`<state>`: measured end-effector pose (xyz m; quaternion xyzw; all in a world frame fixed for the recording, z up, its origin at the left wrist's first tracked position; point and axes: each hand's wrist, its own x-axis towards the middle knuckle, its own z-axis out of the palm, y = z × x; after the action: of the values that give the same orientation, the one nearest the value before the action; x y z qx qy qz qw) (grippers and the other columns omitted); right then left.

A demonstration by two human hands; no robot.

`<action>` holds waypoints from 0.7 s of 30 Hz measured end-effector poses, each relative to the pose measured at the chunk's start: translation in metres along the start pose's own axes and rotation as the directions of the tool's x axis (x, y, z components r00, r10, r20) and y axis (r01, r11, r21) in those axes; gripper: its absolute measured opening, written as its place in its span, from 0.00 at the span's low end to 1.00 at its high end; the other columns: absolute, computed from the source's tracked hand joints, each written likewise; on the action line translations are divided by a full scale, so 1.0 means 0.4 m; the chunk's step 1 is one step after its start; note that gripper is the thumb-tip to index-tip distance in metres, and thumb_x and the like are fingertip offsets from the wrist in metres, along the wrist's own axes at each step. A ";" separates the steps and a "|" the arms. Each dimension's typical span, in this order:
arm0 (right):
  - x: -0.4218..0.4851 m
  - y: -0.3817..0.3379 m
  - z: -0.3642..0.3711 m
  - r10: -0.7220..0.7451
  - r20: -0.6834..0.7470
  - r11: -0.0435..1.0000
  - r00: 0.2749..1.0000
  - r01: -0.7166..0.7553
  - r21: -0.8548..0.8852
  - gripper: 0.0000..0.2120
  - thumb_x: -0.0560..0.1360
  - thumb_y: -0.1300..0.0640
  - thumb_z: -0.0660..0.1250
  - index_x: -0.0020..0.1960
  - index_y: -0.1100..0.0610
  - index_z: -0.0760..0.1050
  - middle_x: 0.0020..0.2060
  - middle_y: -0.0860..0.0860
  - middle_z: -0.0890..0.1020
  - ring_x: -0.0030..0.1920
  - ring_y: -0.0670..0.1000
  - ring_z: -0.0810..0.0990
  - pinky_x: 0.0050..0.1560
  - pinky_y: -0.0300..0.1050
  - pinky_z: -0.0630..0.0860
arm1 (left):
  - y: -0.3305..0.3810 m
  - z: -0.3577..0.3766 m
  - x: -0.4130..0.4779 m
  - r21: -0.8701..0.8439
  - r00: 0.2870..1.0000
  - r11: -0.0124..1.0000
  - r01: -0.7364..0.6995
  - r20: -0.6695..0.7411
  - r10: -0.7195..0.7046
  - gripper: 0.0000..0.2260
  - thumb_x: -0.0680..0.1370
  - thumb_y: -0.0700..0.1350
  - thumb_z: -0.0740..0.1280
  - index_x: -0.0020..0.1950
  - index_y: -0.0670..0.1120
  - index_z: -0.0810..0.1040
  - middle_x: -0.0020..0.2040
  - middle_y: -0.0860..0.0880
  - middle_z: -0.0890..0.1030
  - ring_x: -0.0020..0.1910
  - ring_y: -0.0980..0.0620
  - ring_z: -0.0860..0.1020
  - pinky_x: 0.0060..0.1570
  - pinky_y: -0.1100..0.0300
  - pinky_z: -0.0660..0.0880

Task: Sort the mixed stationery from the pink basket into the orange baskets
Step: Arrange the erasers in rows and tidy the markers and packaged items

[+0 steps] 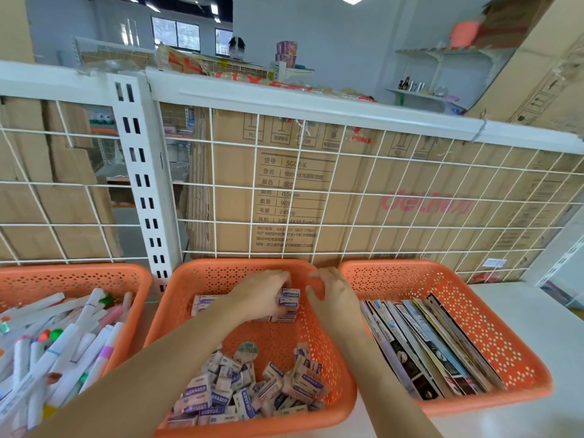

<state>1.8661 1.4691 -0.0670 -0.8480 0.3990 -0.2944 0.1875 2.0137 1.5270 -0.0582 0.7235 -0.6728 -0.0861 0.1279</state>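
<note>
Behind the bench (537,327) rises a wire grid (347,191) backed by cardboard boxes (316,184). Three orange baskets stand side by side: the left basket (79,270) holds markers (63,343), the right basket (395,267) booklets (426,343), and the middle basket (240,263) a heap of loose erasers (246,390) at its near end. At its far end the left hand (262,295) grips stacked erasers (289,300). The right hand (331,292) curls alongside; I cannot tell whether it holds anything.

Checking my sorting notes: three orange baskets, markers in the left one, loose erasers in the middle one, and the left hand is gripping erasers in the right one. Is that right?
Not quite. The head view shows the left hand gripping erasers at the far end of the middle basket, not in the right basket. The rest stands.
</note>
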 end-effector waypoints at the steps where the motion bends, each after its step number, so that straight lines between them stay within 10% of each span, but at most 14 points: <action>1: -0.001 0.001 0.002 -0.001 -0.012 1.000 1.000 0.001 0.004 0.11 0.75 0.58 0.65 0.57 0.56 0.77 0.55 0.49 0.76 0.54 0.51 0.76 0.49 0.45 0.75 | -0.001 0.007 0.007 0.003 1.000 1.000 -0.002 0.008 0.002 0.13 0.71 0.46 0.71 0.52 0.47 0.73 0.53 0.50 0.78 0.52 0.50 0.76 0.47 0.58 0.71; 15: 0.008 -0.020 -0.012 -0.040 -0.032 0.989 0.999 0.044 0.141 0.12 0.77 0.61 0.63 0.60 0.56 0.76 0.54 0.48 0.77 0.50 0.44 0.75 0.49 0.35 0.71 | -0.031 0.012 0.011 0.015 0.995 0.999 0.051 0.090 -0.052 0.20 0.72 0.50 0.72 0.61 0.47 0.73 0.59 0.50 0.77 0.57 0.50 0.76 0.53 0.57 0.73; 21: 0.057 -0.062 0.023 0.086 0.450 0.950 0.889 -0.209 0.232 0.17 0.76 0.61 0.63 0.65 0.58 0.72 0.59 0.51 0.77 0.60 0.50 0.75 0.62 0.44 0.70 | -0.073 -0.061 -0.065 -0.480 0.891 0.816 0.323 -0.135 -0.433 0.16 0.77 0.47 0.65 0.65 0.48 0.72 0.58 0.52 0.77 0.44 0.59 0.75 0.46 0.65 0.70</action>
<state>1.8978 1.4670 -0.0522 -0.8249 0.3663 -0.1351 0.4088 2.0465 1.5562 -0.0451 0.7995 -0.4565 -0.1739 0.3495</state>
